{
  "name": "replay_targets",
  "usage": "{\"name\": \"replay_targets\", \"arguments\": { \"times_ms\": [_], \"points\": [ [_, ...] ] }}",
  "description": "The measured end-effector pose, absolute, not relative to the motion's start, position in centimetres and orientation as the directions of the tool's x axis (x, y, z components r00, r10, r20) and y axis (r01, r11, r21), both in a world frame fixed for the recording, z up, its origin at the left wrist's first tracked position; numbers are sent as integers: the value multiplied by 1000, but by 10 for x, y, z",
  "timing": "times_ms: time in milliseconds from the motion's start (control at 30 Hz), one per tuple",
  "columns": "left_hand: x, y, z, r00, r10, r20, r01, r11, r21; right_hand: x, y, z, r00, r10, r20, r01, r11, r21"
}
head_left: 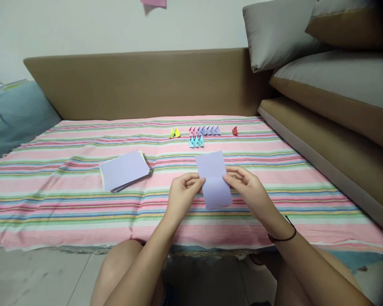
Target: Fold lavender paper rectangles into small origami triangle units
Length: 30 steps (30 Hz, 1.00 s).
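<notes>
Between my two hands is a rectangular sheet of lavender paper (214, 180), with a faint crease across its middle. My left hand (187, 189) pinches its left edge between thumb and fingers. On the opposite edge my right hand (244, 182) grips it the same way, a dark cord around that wrist. Beyond the sheet lie small folded paper pieces: a row of pink and purple ones (207, 131), several light blue ones (195, 142), a yellow and green pair (175, 133) and a single red one (235, 131). To the left rests a stack of lavender paper (124, 170).
A striped cloth (67, 204) covers the seat under everything. Behind it rises a brown backrest (147, 87). Grey and brown cushions (338, 85) are piled along the right, and a blue cushion (15, 114) leans at the far left.
</notes>
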<state>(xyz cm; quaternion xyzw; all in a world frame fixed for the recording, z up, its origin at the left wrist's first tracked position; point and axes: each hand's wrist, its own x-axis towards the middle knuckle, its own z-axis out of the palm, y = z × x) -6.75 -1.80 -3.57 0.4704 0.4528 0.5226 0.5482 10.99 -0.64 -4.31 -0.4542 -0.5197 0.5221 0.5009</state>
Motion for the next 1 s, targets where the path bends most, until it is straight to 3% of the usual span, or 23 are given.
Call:
{"name": "replay_targets", "arguments": {
  "times_ms": [333, 600, 733, 867, 1000],
  "points": [
    [-66, -21, -30, 111, 994, 0, -118, 13, 993, 112, -4, -47, -60, 998, 37, -60, 34, -998],
    [-63, -26, -25, 207, 974, 88, -139, -60, 989, 101, -12, -49, -73, 997, 23, -123, 14, -992],
    [-58, -28, -28, 183, 977, 106, -10, -106, 994, 93, -18, -48, -111, 994, 26, -132, 12, -991],
    [-55, -28, -35, 112, 950, 293, 238, -312, 920, 90, -23, -44, -208, 977, 39, -118, 15, -993],
    [-55, -29, -39, 72, 934, 350, 362, -351, 863, 90, -25, -41, -254, 967, -14, -143, -52, -988]
  ]
}}
